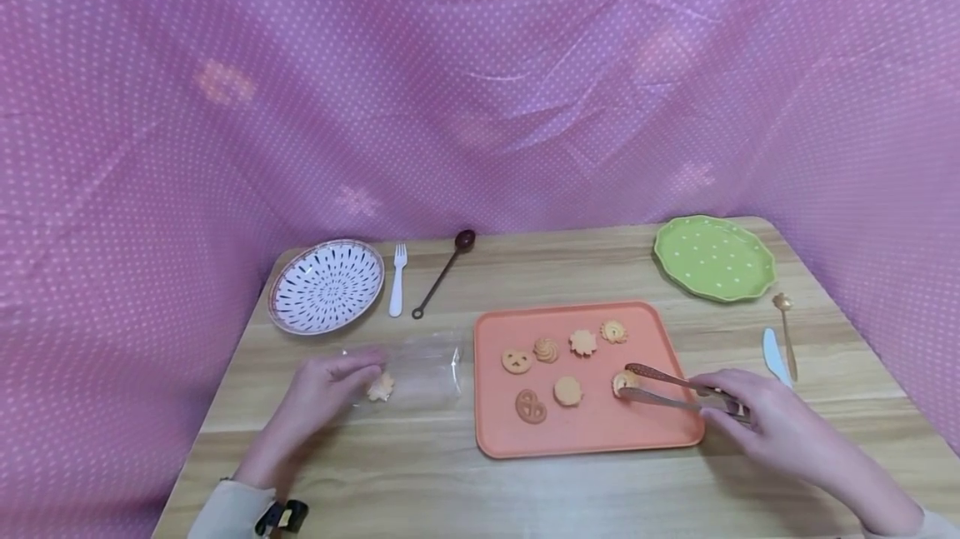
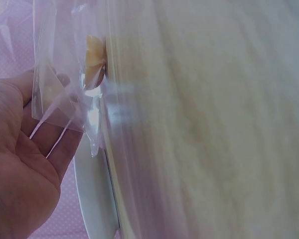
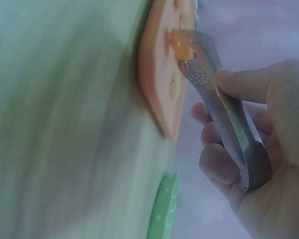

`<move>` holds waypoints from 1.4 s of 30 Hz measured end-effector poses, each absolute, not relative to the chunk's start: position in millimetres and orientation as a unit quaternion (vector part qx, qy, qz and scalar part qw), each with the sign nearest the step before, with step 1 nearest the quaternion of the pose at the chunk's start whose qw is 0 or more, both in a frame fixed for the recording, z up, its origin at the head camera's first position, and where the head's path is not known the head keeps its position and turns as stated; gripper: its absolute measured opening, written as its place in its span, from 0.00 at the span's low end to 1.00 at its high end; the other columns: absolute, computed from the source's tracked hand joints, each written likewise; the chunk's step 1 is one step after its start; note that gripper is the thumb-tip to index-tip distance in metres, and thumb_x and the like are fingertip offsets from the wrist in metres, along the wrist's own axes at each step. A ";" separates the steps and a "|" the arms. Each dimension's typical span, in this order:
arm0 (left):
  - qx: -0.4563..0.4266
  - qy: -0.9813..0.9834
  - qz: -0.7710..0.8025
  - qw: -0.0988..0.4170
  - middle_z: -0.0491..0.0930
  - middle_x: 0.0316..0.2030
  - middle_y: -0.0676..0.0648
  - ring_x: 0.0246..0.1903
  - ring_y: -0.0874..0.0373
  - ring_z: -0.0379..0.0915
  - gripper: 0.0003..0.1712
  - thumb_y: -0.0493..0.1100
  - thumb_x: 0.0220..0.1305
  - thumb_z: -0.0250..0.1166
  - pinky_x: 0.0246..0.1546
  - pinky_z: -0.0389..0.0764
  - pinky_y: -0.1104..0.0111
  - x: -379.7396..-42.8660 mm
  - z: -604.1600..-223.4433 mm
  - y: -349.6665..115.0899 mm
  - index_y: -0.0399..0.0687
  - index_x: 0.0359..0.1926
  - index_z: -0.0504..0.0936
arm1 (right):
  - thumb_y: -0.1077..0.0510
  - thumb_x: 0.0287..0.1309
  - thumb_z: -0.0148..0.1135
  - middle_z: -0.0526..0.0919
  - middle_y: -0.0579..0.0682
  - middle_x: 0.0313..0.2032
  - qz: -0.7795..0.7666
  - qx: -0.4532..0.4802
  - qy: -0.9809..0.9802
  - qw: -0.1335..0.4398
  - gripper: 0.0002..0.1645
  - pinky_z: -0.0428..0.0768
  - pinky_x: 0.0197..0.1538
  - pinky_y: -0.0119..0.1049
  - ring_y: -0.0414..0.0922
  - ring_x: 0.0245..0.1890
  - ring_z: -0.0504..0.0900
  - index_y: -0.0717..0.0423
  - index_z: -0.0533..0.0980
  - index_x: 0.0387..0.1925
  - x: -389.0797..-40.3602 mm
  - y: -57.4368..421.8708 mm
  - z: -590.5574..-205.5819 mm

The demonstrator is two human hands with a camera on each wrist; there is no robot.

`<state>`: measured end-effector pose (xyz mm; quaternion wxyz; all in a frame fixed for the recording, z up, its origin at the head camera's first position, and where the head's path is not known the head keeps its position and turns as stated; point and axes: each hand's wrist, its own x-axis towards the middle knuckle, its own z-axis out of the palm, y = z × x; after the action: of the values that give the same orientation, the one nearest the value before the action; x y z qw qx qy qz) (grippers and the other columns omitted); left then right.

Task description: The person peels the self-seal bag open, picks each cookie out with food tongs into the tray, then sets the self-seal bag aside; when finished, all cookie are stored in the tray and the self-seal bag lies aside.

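Observation:
My left hand (image 1: pixel 330 389) grips the open-ended side of a clear plastic bag (image 1: pixel 427 368) left of the tray. A flower-shaped cookie (image 1: pixel 381 386) lies inside the bag, near my fingertips. In the left wrist view, thumb and fingers are on the bag's edge (image 2: pixel 45 99). My right hand (image 1: pixel 772 418) holds metal tongs (image 1: pixel 663 399) over the right part of the orange tray (image 1: pixel 592 437). Between the tongs' perforated tips is a round swirled cookie (image 1: pixel 622 382). The right wrist view shows thumb and fingers wrapped about the tongs (image 3: pixel 234 124).
Several cookies, including a pretzel-shaped one (image 1: pixel 531 407), lie on the tray. A patterned white plate (image 1: pixel 327 286), white fork (image 1: pixel 397 285) and dark spoon (image 1: pixel 465 241) stand back left. A green plate (image 1: pixel 714 258), gold spoon (image 1: pixel 787 335) and pale blue knife (image 1: pixel 776 356) are right.

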<state>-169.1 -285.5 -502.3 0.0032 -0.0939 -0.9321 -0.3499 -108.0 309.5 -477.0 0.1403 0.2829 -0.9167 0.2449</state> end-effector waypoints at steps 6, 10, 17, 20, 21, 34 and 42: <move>-0.095 -0.930 -0.356 -0.001 0.85 0.56 0.62 0.57 0.62 0.84 0.16 0.63 0.64 0.66 0.64 0.81 0.58 -171.0 -502.2 -284.7 0.69 0.50 0.87 | 0.65 0.40 0.81 0.88 0.39 0.39 0.230 0.274 -0.924 0.137 0.28 0.70 0.32 0.14 0.22 0.30 0.72 0.50 0.82 0.47 -106.1 316.6 -482.1; -0.091 -0.925 -0.369 -0.005 0.85 0.56 0.61 0.57 0.62 0.84 0.18 0.63 0.64 0.67 0.65 0.81 0.58 -172.6 -502.1 -283.9 0.66 0.50 0.88 | 0.64 0.38 0.82 0.86 0.37 0.36 0.225 0.267 -0.927 0.138 0.30 0.69 0.31 0.14 0.21 0.29 0.70 0.50 0.82 0.47 -104.9 319.6 -481.6; -0.074 -0.923 -0.378 -0.020 0.85 0.57 0.63 0.60 0.60 0.82 0.18 0.62 0.64 0.66 0.69 0.77 0.54 -175.9 -502.4 -284.4 0.65 0.51 0.87 | 0.64 0.37 0.82 0.73 0.28 0.27 0.220 0.284 -0.920 0.157 0.31 0.62 0.27 0.13 0.21 0.25 0.63 0.46 0.81 0.47 -110.5 315.5 -464.2; -0.076 -0.922 -0.380 -0.019 0.85 0.57 0.62 0.60 0.58 0.82 0.18 0.62 0.65 0.66 0.69 0.77 0.53 -176.5 -502.0 -285.1 0.64 0.51 0.87 | 0.63 0.43 0.80 0.72 0.26 0.26 0.221 0.295 -0.917 0.151 0.28 0.65 0.27 0.14 0.21 0.26 0.66 0.46 0.82 0.49 -122.2 296.9 -453.7; -0.077 -0.921 -0.381 -0.019 0.85 0.57 0.61 0.60 0.58 0.82 0.18 0.61 0.66 0.66 0.68 0.77 0.53 -176.1 -501.6 -285.6 0.64 0.52 0.87 | 0.62 0.46 0.79 0.74 0.27 0.27 0.221 0.296 -0.919 0.141 0.27 0.66 0.26 0.14 0.21 0.27 0.67 0.46 0.82 0.50 -126.8 287.3 -450.4; -0.056 -0.921 -0.386 -0.026 0.85 0.56 0.64 0.59 0.62 0.82 0.19 0.65 0.65 0.65 0.66 0.80 0.54 -165.6 -502.7 -289.5 0.67 0.51 0.87 | 0.54 0.68 0.65 0.88 0.40 0.44 0.222 0.400 -0.889 -0.014 0.13 0.86 0.43 0.29 0.33 0.38 0.83 0.44 0.81 0.52 -200.6 151.5 -436.0; -0.055 -0.915 -0.398 -0.033 0.84 0.57 0.66 0.60 0.62 0.81 0.18 0.65 0.64 0.66 0.68 0.78 0.54 -167.0 -503.8 -287.7 0.69 0.50 0.87 | 0.54 0.69 0.63 0.84 0.35 0.36 0.222 0.437 -0.870 -0.053 0.10 0.81 0.35 0.26 0.33 0.31 0.78 0.42 0.81 0.50 -226.6 98.4 -452.5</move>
<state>-167.0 -287.7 -503.8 -0.0327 -0.0549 -0.9153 -0.3977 -226.6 98.4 -452.5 -0.0528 0.4368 -0.8702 0.2219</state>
